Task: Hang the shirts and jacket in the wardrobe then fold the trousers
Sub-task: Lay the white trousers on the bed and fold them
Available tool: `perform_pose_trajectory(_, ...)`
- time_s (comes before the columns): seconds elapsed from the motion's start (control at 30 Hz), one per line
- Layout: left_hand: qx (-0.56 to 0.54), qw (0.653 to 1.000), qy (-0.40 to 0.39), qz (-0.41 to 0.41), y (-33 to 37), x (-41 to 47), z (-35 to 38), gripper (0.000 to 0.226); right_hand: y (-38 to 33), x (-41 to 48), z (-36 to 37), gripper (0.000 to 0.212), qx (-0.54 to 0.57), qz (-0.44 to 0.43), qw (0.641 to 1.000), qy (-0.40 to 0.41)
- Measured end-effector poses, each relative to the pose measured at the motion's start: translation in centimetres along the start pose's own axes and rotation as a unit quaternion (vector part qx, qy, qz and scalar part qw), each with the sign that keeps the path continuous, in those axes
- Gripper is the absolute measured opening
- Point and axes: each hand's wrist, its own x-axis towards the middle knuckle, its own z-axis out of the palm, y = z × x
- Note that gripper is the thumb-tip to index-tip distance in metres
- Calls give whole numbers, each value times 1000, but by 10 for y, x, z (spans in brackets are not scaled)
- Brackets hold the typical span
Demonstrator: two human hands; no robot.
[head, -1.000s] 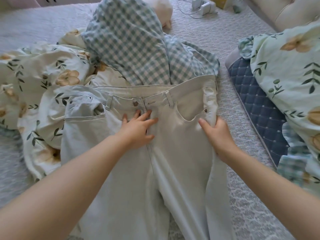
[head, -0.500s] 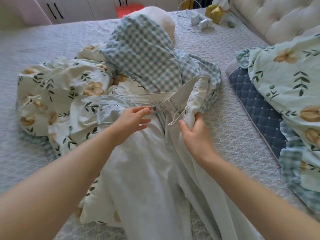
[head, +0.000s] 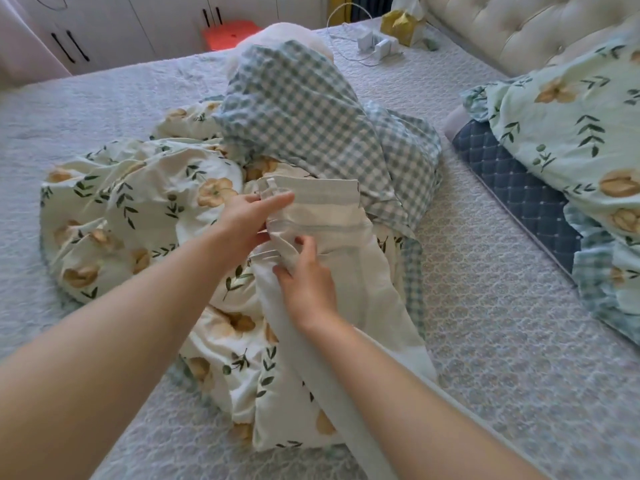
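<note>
Trousers [head: 341, 237] on floral duvet [head: 138, 209], waistband [head: 322, 190] in left hand [head: 246, 220] and right hand [head: 310, 282]

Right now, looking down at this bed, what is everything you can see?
trousers: one pair, pale off-white, folded lengthwise, mid-bed on the duvet
floral duvet: one, cream with yellow flowers, bunched left of centre
checked fabric: one heap, blue-white, behind the trousers
floral bedding: one pile, pale green, right edge
quilted pad: one, navy, under that pile
bed cover: one, pale grey, beneath everything
headboard: one, cream, top right
cupboard doors: white, black handles, top left
chargers: two, white, far end
left hand: grips the waistband
right hand: holds the folded edge
</note>
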Motion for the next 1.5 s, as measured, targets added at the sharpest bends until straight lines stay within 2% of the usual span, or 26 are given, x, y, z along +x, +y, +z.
perform_pose_trajectory(0.07,42,998,53,15,-9,7,-9,8,3,-1,7,51,25,-10,999,-26)
perform_pose_trajectory(0.23,54,993,108,-6,-34,24,-23,22,33,-18,4,61,-77,-70,993,-49)
perform_pose_trajectory(0.4,108,983,145,2,-51,33,-26,19,91,-60,-21,65,-170,-41,984,-34)
perform_pose_trajectory(0.53,136,974,175,-38,-61,33,-30,46,116,-77,-28,38,-100,-24,994,-44)
perform_pose_trajectory(0.63,54,981,164,-92,-63,33,-32,61,112,-80,-21,24,-80,-77,993,-38)
perform_pose_trajectory(0.73,16,982,145,-124,-68,29,-35,62,113,-92,-14,38,-95,-112,984,-101)
perform_pose_trajectory(0.8,15,983,121,-138,-73,24,-37,59,118,-88,-21,47,-88,-101,975,-178)
perform_pose_trajectory(0.83,11,984,107,-141,-75,22,-37,59,121,-80,-28,49,-72,-86,975,-192)
perform_pose_trajectory(0.87,3,985,98,-142,-76,19,-37,61,124,-70,-36,48,-58,-72,981,-173)
perform_pose_trajectory(0.93,-7,986,90,-139,-78,14,-37,65,132,-42,-52,38,-67,-36,994,-72)
perform_pose_trajectory(1.0,2,989,69,-131,-79,9,-35,66,137,-10,-63,40,-100,20,995,-3)
perform_pose_trajectory(1.1,18,992,30,-122,-85,2,-33,65,135,38,-73,61,-116,94,989,8)
perform_pose_trajectory(1.2,17,993,48,-108,-96,-3,-33,56,123,75,-82,74,-19,125,992,-27)
perform_pose_trajectory(1.27,21,994,68,-80,-103,-4,-33,49,114,87,-86,64,6,109,993,-53)
perform_pose_trajectory(1.37,57,993,100,-29,-105,-5,-30,36,103,93,-85,41,-44,47,996,-68)
perform_pose_trajectory(1.43,83,989,126,9,-100,-8,-24,25,99,93,-84,25,-49,3,999,-17)
perform_pose_trajectory(1.5,75,986,137,64,-91,-10,-18,19,88,95,-92,21,-37,-50,996,62)
